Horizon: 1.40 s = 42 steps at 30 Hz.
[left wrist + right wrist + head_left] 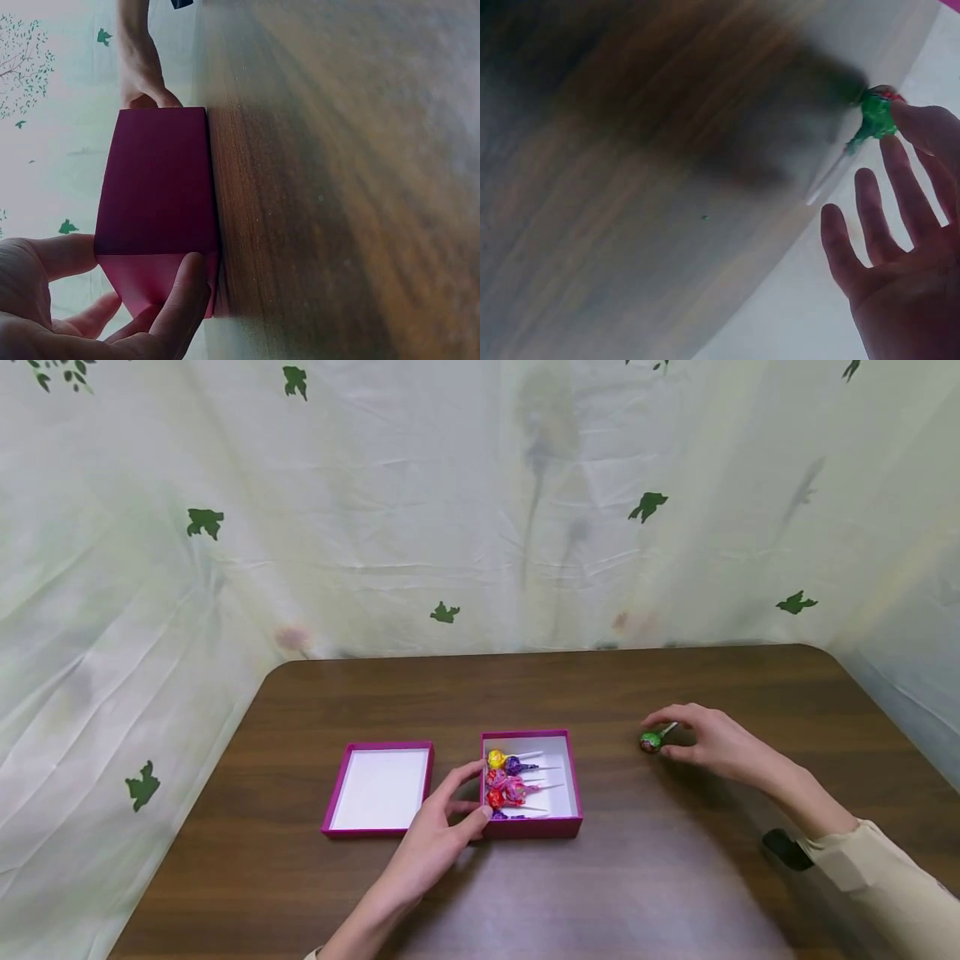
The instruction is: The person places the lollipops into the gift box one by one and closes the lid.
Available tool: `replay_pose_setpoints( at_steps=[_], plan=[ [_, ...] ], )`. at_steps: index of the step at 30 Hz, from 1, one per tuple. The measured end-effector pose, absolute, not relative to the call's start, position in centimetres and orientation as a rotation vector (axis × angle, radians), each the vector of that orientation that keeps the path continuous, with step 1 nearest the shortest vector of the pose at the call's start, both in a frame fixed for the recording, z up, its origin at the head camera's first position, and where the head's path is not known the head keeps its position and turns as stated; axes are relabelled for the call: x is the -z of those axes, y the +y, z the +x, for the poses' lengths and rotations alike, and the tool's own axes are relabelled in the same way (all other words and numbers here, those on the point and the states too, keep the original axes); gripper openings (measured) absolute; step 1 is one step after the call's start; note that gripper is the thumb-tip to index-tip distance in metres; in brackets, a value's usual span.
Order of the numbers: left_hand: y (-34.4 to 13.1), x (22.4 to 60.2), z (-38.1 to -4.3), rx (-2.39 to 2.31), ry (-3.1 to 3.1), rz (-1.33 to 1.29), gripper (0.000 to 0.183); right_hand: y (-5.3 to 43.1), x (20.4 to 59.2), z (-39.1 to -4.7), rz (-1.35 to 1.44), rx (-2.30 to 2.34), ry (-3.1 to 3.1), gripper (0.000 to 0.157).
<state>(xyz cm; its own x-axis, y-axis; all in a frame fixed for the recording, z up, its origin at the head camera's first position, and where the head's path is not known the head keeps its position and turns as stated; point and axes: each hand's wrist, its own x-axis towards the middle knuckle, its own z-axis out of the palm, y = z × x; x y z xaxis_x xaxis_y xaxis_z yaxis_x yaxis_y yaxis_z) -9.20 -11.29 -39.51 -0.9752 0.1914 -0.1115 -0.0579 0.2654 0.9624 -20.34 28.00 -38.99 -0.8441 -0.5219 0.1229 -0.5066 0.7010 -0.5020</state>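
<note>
My left hand (435,835) steadies the left side of an open magenta box (534,829); its thumb touches the front left corner of the rim. In the left wrist view its curled fingers (184,296) lie against the box's side wall. Several wrapped lollipops (514,791), yellow, purple, pink and red, lie inside with their sticks toward the right. To the box's right, my right hand (708,743) pinches a green lollipop (651,742) by its wrapped head, between thumb and fingers. The right wrist view shows the white stick (825,180) pointing away and the other fingers spread.
A magenta box lid (378,789) lies inside up on the brown wooden table (615,902), left of the box. Behind the table hangs a pale curtain (420,510) printed with green leaves. A black device (786,850) sits at my right wrist.
</note>
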Motion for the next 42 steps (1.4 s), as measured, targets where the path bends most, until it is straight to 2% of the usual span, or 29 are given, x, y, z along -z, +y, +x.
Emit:
replay_pose_setpoints(
  at_steps=[20,42],
  plan=[
    [-11.4,39.6,-9.3,-1.789,2.332,0.131,0.053,27.8,40.2,-21.5,-0.811,0.825,2.837,0.034],
    [-11.5,39.7,-9.2,-1.793,2.331,0.139,0.053,25.7,40.0,-19.4,-0.972,0.848,2.935,0.027]
  ],
)
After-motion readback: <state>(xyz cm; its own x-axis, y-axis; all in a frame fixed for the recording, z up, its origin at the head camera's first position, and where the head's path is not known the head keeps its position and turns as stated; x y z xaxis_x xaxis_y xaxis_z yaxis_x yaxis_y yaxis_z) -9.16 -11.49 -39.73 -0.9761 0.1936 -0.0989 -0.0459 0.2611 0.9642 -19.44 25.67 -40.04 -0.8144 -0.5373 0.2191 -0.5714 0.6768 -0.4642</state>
